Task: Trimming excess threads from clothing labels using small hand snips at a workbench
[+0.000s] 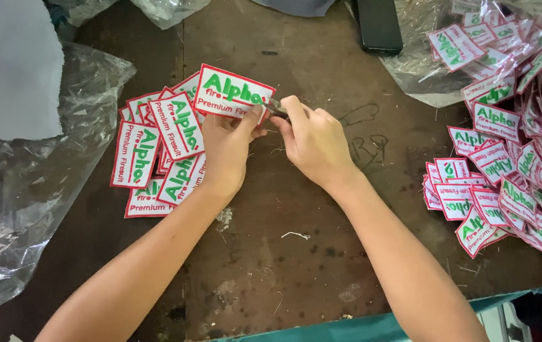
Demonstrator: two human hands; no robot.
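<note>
Pinching a white embroidered patch (233, 92) with a red border and green lettering, the left hand (228, 147) holds it up just above centre frame, its thumb pressed on the patch's lower right edge and the other fingers hidden behind the cloth. The patch's long axis runs from upper left down to lower right, tilted a little, so its right-hand short edge points straight at the right hand (314, 140). That hand sits just to the right of the patch, its fingers (291, 109) curled and closed on a small dark metal tool (276, 106), probably a thread snipper, though too little of it shows to be sure. The tool's tip lies at the patch's lower right corner, touching it or nearly so; I cannot tell which. So the working point is in the narrow gap between the two thumbs, with the right hand the nearer one to that corner and the left hand acting as the holder. Below and to the left of the held patch, a loose fan of the same patches (157, 158) lies on the dark wooden tabletop (271, 266), partly under the left wrist. A far bigger heap of patches (512, 183) fills the right edge of the frame, well apart from both hands, and crumpled clear plastic (24, 209) covers the left side.
</note>
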